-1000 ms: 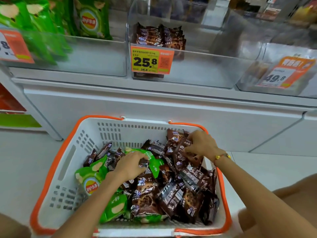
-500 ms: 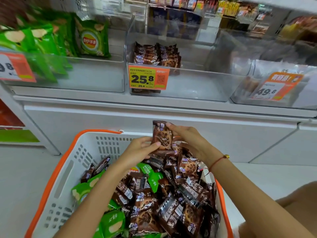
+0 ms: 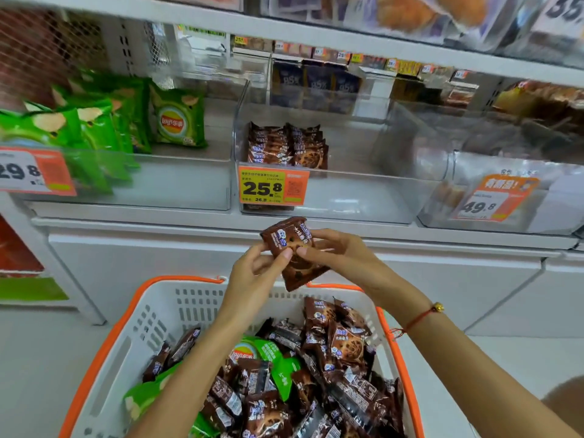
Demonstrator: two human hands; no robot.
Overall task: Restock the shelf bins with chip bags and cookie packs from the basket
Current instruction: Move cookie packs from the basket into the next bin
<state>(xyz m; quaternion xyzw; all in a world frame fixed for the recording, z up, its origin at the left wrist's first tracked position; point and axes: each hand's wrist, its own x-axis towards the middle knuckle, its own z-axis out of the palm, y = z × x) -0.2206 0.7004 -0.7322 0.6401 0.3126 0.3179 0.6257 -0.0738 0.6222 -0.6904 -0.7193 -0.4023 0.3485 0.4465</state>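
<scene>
Both hands hold a small stack of brown cookie packs (image 3: 292,248) above the far rim of the white basket with orange trim (image 3: 104,352). My left hand (image 3: 254,271) pinches the stack's left side; my right hand (image 3: 335,252) grips its right side. Below them the basket is filled with several more brown cookie packs (image 3: 344,346) and a few green chip bags (image 3: 268,352). Straight ahead, the clear middle bin (image 3: 347,197) holds a short row of the same cookie packs (image 3: 287,147) behind a yellow 25.8 price tag (image 3: 271,186). The left bin (image 3: 177,184) holds green chip bags (image 3: 178,120).
A third clear bin (image 3: 562,210) with a 49.8 tag stands at the right. White cabinet fronts (image 3: 158,257) run under the shelf, and an upper shelf edge (image 3: 316,36) crosses above the bins. The basket rests on a pale floor (image 3: 41,358).
Both hands left the pile in the basket and rose toward the middle bin, carrying cookie packs between them. The view tilted up to the shelf.
</scene>
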